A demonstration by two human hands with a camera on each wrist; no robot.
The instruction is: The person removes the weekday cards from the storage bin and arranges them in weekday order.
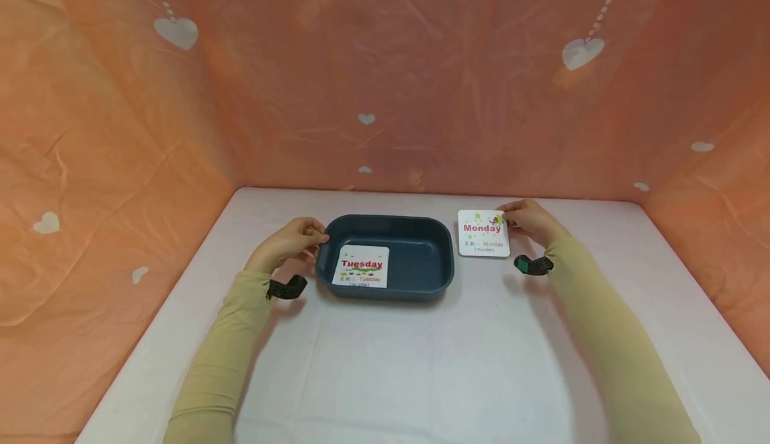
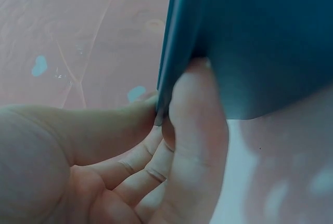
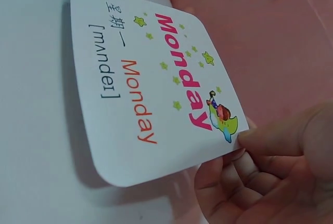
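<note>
My left hand (image 1: 295,240) pinches the left rim of a dark blue rectangular tray (image 1: 415,247) between thumb and fingers. The left wrist view shows the thumb on one side of the tray's wall (image 2: 255,42) and a finger on the other. Inside the tray, at its left end, lies a white square card printed "Tuesday" (image 1: 363,267). To the right of the tray, my right hand (image 1: 529,220) pinches a second white card, printed "Monday" (image 1: 484,235), by its right edge. In the right wrist view this "Monday" card (image 3: 151,86) is tilted, with its printed face showing.
A white cloth covers the table (image 1: 385,364). Orange sheeting with white hearts (image 1: 385,76) hangs behind and on both sides. Each wrist wears a dark band, the left band (image 1: 287,287) and the right band (image 1: 533,265).
</note>
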